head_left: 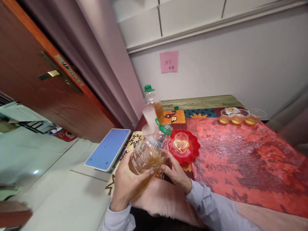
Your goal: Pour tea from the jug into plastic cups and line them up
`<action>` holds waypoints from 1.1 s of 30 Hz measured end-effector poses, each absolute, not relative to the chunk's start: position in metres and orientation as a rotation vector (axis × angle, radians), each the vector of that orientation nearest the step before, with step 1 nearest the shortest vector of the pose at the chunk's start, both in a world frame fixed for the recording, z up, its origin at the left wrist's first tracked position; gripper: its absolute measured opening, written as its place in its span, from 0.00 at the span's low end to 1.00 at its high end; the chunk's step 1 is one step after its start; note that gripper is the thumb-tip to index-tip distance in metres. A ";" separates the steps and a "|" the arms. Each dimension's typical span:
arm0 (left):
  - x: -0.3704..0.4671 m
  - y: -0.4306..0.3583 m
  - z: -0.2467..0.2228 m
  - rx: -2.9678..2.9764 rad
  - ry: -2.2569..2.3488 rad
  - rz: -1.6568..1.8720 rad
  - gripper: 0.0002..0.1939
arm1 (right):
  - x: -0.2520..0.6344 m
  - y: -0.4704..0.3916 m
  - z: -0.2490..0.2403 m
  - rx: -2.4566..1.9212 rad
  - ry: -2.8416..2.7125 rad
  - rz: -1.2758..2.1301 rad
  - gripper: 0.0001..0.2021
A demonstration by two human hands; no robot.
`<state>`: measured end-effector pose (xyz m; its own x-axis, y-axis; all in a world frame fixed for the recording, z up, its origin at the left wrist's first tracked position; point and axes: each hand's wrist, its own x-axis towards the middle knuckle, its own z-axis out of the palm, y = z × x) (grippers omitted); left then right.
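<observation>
A clear plastic bottle (149,158) of amber liquid, uncapped with a green ring at its neck, tilts to the right between both hands. My left hand (126,181) wraps round its left side. On its right side, the fingers of my right hand (176,175) are pressed against the bottle. Just beyond its mouth, a small clear cup (181,140) stands on a red scalloped plate (196,153). No stream of liquid shows between bottle and cup. Behind the bottle are stacked clear cups (149,115) and a second green-capped bottle (157,110).
Several cups of amber liquid (237,118) line the table's far right, on a red plastic sheet (231,160). A loose green cap (176,108) lies at the back. To the left are a blue stool (108,149) and a wooden door (55,83). A wall (211,70) rises behind.
</observation>
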<state>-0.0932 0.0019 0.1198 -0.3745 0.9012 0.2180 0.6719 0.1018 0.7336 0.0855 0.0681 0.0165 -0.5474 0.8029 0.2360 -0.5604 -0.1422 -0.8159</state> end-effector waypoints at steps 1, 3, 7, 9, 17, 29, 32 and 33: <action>-0.094 0.002 0.119 1.583 2.118 1.119 0.45 | 0.086 0.068 0.018 -0.316 -1.135 1.850 0.38; -0.096 0.002 0.118 1.627 2.146 1.067 0.45 | 0.088 0.068 0.021 -0.316 -1.097 1.916 0.43; -0.101 0.005 0.114 1.720 2.155 0.972 0.44 | 0.087 0.065 0.021 -0.354 -1.016 2.003 0.47; -0.103 0.006 0.113 1.745 2.161 0.936 0.44 | 0.085 0.064 0.018 -0.367 -0.974 2.021 0.45; -0.106 0.011 0.121 1.760 2.228 0.808 0.44 | 0.077 0.058 0.011 -0.405 -0.851 2.126 0.38; -0.096 0.015 0.138 1.810 2.269 0.662 0.43 | 0.073 0.056 -0.001 -0.386 -0.773 2.151 0.36; -0.095 0.018 0.140 1.816 2.286 0.601 0.44 | 0.073 0.055 -0.002 -0.401 -0.761 2.143 0.35; -0.094 0.019 0.141 1.822 2.290 0.588 0.45 | 0.072 0.056 -0.002 -0.403 -0.757 2.140 0.36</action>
<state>-0.0944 0.0190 0.1410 -0.2475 0.9615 0.1194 0.9000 0.1825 0.3958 0.0725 0.0556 -0.0017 -0.6191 0.7848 -0.0273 -0.5931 -0.4901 -0.6388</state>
